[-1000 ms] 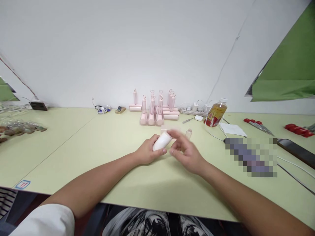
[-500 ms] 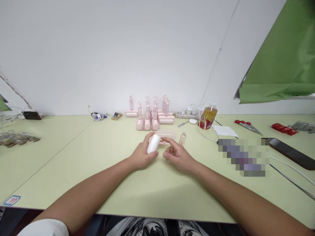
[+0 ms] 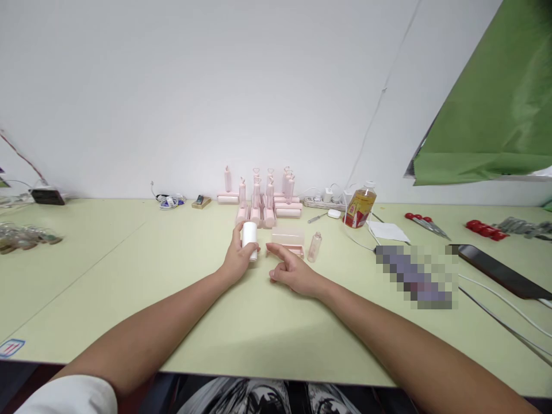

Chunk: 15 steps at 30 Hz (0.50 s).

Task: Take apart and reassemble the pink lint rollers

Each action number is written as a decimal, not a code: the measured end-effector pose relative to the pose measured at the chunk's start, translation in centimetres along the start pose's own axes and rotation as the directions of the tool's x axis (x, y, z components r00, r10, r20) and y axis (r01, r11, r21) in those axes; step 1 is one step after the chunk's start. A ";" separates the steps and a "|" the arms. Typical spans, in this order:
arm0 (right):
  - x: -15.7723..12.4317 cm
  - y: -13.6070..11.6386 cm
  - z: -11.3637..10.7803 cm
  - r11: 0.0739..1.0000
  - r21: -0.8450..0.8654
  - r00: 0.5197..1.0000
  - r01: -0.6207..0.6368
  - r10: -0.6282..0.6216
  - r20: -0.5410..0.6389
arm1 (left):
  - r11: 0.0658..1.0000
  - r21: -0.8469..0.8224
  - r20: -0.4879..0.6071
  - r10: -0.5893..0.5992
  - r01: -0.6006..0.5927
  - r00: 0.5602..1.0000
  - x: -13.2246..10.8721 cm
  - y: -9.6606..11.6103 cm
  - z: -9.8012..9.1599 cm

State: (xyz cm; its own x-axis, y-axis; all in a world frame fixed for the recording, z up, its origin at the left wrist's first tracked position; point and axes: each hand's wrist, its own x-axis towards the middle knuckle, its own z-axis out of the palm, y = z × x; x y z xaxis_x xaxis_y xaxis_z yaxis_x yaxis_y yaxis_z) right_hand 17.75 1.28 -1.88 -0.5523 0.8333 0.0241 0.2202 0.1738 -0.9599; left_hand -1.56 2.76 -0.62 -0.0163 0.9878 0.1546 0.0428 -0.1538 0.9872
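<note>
My left hand [image 3: 236, 257] is closed round a white roll [image 3: 249, 234], which stands nearly upright just above the table. To its right, my right hand [image 3: 297, 274] holds nothing; its index finger stretches left toward the roll without touching it, and the other fingers are partly curled. Behind that hand lies a pink holder with a translucent cover [image 3: 287, 236], its front partly hidden by the fingers. A small see-through pink bottle-shaped piece [image 3: 314, 247] stands beside the holder.
Several pink rollers with upright handles [image 3: 257, 195] stand by the wall. Rightward are a power strip [image 3: 323, 203], a drink bottle [image 3: 360, 206], white paper [image 3: 389, 232], red-tipped tools [image 3: 425, 221] and a dark phone [image 3: 502, 270]. Cables [image 3: 171, 201] lie at the back left.
My left hand has moved left with the white roll and turned it more upright. My right hand has shifted slightly left, its index finger now away from the roll.
</note>
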 end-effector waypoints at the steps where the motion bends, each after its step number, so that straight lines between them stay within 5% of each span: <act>1: 0.1 0.1 0.2 0.999 0.001 0.999 0.039 -0.039 0.026 | 1.000 0.007 -0.029 0.017 -0.017 0.999 0.1 0.0 -0.1; 7: -0.5 0.4 0.5 0.940 -0.241 0.961 0.242 -0.266 -0.072 | 0.997 -0.073 -0.047 0.014 -0.018 0.999 0.6 -0.2 -0.8; 12: -1.4 -1.0 -0.8 0.756 -0.555 0.824 0.346 -0.528 -0.205 | 0.995 0.078 -0.029 0.064 -0.061 0.998 0.2 -0.3 -0.7; 15: -1.6 -1.3 -1.4 0.694 -0.673 0.859 0.256 -0.482 -0.171 | 0.987 0.135 0.022 0.084 -0.086 0.996 -0.1 -0.4 -0.7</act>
State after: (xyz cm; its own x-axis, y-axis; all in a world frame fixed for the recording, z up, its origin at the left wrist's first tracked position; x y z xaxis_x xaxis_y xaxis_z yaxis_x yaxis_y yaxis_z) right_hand 19.51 0.45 -0.27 -0.4435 0.7217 0.5315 0.5528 0.6870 -0.4716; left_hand -2.25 2.71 -0.96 0.0090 0.9717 0.2363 0.1782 -0.2340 0.9558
